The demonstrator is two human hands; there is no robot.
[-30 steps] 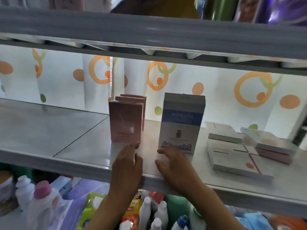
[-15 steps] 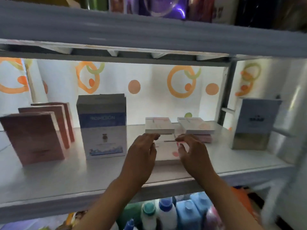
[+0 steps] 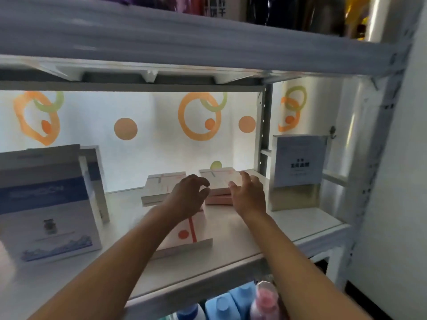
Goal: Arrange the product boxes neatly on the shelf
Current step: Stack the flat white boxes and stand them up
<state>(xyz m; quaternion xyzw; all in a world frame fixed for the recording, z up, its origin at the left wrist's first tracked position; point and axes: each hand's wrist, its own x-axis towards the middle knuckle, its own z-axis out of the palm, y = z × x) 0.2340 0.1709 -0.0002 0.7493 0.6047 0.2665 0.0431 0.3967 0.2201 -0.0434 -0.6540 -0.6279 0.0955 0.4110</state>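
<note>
Flat white boxes lie on the white shelf (image 3: 242, 245). One flat box (image 3: 191, 236) with a red stripe and orange dot lies near the front. A second flat box (image 3: 161, 188) lies behind it on the left, and a small stack of flat boxes (image 3: 219, 192) lies at the back right. My left hand (image 3: 188, 196) hovers over the gap between them, fingers loosely curled and holding nothing. My right hand (image 3: 248, 192) reaches to the right-hand stack with spread fingers; whether it touches is unclear. A tall blue-and-white box (image 3: 46, 204) stands at the left.
A blue-and-gold upright box (image 3: 298, 172) stands at the shelf's right end by the metal upright (image 3: 265, 130). Another tall box (image 3: 97, 179) stands behind the left one. The shelf above (image 3: 184, 38) hangs low. Bottles (image 3: 240, 301) fill the shelf below.
The view has swung right, away from the pink boxes. Both hands have left the front edge of the shelf and moved deeper, over the flat boxes toward the back stack.
</note>
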